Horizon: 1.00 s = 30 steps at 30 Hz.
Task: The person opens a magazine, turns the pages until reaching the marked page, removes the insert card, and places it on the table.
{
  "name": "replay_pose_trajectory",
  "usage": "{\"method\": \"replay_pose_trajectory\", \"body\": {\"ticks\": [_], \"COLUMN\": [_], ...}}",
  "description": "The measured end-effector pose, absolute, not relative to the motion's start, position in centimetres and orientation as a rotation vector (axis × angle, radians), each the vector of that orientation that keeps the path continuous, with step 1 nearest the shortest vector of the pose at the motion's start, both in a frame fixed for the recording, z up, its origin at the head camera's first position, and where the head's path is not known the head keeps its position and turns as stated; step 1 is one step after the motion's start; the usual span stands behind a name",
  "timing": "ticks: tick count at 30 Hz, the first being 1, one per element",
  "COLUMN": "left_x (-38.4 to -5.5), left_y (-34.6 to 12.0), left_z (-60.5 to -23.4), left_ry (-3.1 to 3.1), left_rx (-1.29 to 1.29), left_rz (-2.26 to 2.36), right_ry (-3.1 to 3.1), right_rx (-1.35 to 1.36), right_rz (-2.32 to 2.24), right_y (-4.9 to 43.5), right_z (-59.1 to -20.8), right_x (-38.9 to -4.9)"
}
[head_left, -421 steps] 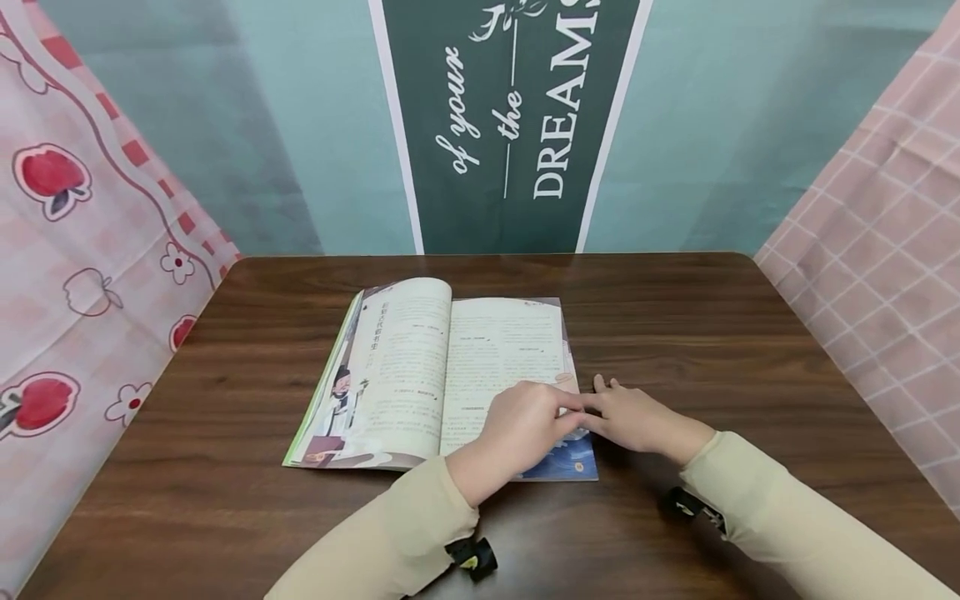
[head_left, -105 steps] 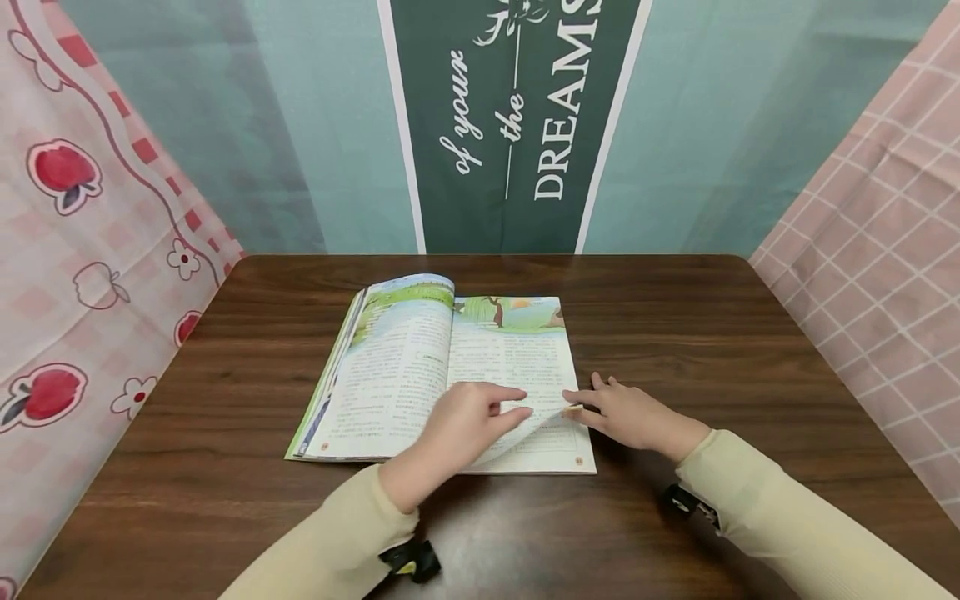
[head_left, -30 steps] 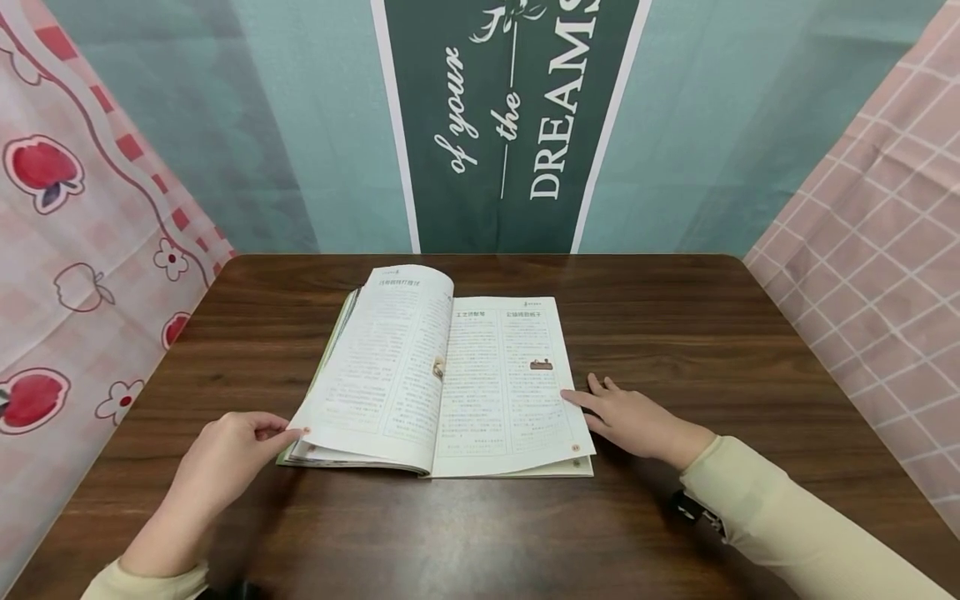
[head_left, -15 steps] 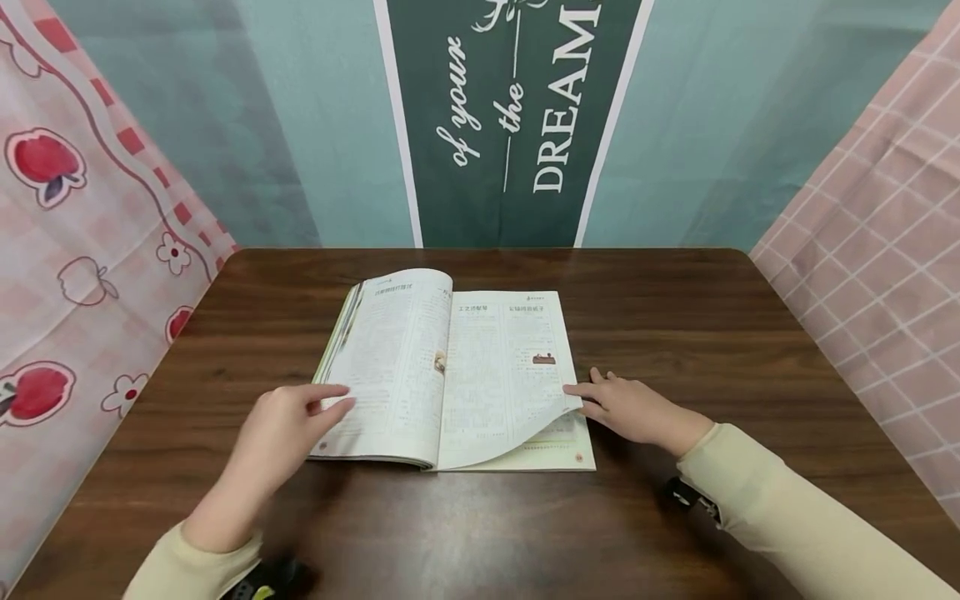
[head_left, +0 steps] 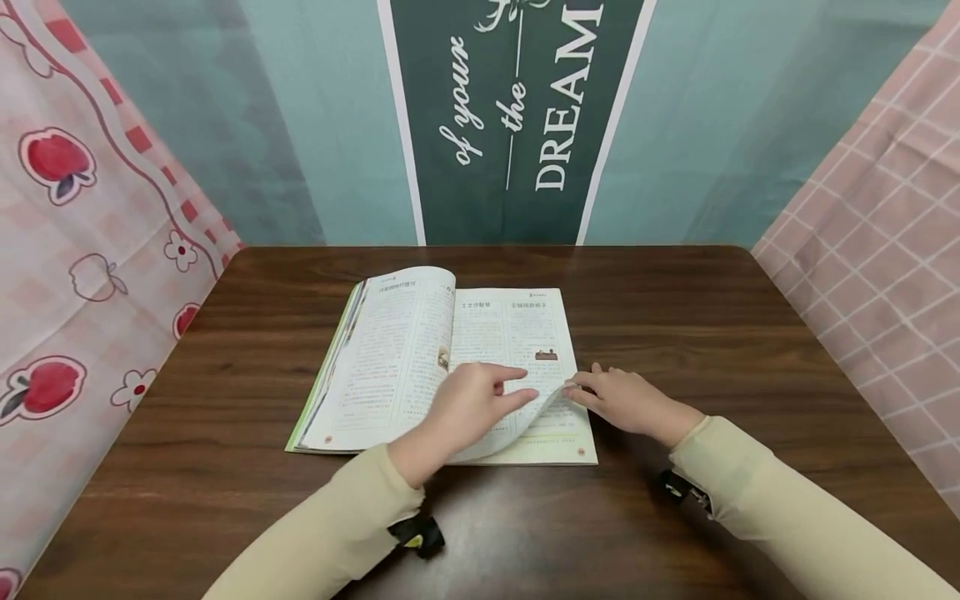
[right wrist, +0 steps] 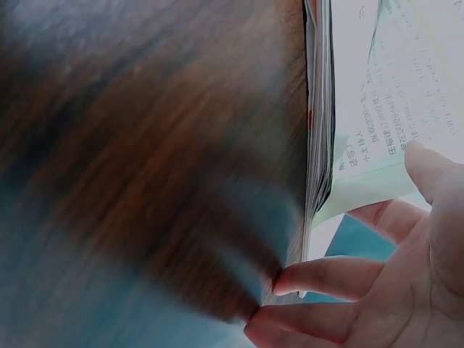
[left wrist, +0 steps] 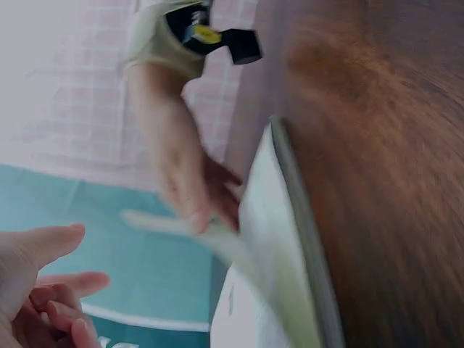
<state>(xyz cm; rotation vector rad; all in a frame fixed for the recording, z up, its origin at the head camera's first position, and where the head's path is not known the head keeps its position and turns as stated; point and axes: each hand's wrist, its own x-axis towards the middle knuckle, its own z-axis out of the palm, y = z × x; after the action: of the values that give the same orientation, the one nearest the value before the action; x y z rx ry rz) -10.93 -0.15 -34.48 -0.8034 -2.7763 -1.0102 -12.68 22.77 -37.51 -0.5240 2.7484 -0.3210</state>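
Note:
An open magazine [head_left: 375, 367] with printed text lies on the table. The lower corner of its right-hand page [head_left: 517, 421] is lifted and curls toward the left, baring the sheet beneath. My right hand [head_left: 626, 402] pinches that corner between thumb and index finger; in the right wrist view the thumb [right wrist: 428, 167] is on one face of the page and a finger behind it. My left hand [head_left: 465, 404] hovers over the right-hand page, thumb and index finger apart with nothing between them. In the left wrist view, the left hand [left wrist: 43, 290] is apart from the lifted page.
The dark wood-grain table [head_left: 675, 317] extends around the magazine. A teal curtain [head_left: 337, 125] with a dark lettered panel hangs behind. Pink patterned cloths hang at left [head_left: 90, 275] and right [head_left: 885, 242]. Black wrist devices [head_left: 420, 533] sit at both sleeves.
Over the last second my left hand left the left page's lower corner and moved right, across to the right page. The right page's lower corner rose and curled further at my right hand.

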Motion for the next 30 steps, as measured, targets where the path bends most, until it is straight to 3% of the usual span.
{"method": "replay_pose_trajectory", "body": {"ticks": [19, 30], "left_x": [-11.6, -11.8], "left_y": [4.2, 3.3], "left_z": [-35.3, -35.1], "left_ry": [-2.89, -2.92], "left_rx": [-0.851, -0.784], "left_rz": [-0.857, -0.758], "right_ry": [2.799, 2.757], "right_rx": [-0.566, -0.508], "right_rz": [-0.275, -0.298], "right_y": [22.8, 23.5], "right_z": [-37.8, -38.1], "right_x": [-12.8, -12.0]}}
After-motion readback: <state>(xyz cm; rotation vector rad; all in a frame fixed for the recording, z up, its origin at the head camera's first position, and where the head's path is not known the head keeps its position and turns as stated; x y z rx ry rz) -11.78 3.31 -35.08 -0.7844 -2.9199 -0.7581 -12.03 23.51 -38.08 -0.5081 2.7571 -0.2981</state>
